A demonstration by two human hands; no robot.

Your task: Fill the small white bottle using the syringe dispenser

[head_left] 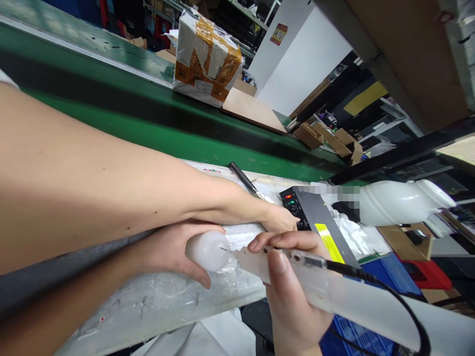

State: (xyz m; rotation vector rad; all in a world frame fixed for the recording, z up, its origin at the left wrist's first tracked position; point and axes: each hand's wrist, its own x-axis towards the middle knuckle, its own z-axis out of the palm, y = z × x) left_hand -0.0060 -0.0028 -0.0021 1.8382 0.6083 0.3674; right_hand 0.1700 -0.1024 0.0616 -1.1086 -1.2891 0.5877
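Observation:
My left hand (177,249) curls its thumb and fingers around a smooth white rounded piece (202,251) with a waxy look. In my right hand (291,291) is a translucent white handpiece (315,279) with a black cable at its back; thumb and fingers close around it. Its front end points left at the white piece. A thin dark tip lies against or just in front of that piece; contact I cannot tell. Another person's hand (280,217) reaches across from the left, fingers at a knob on a black control box (311,207) with red and green lights.
Beneath the hands is a whitish, scuffed work surface (156,301). A black-handled tool (243,177) lies beyond the other person's arm (122,178). A white plastic bottle (397,202) lies at right, near blue crates (361,336). A taped carton (206,59) stands on the green bench behind.

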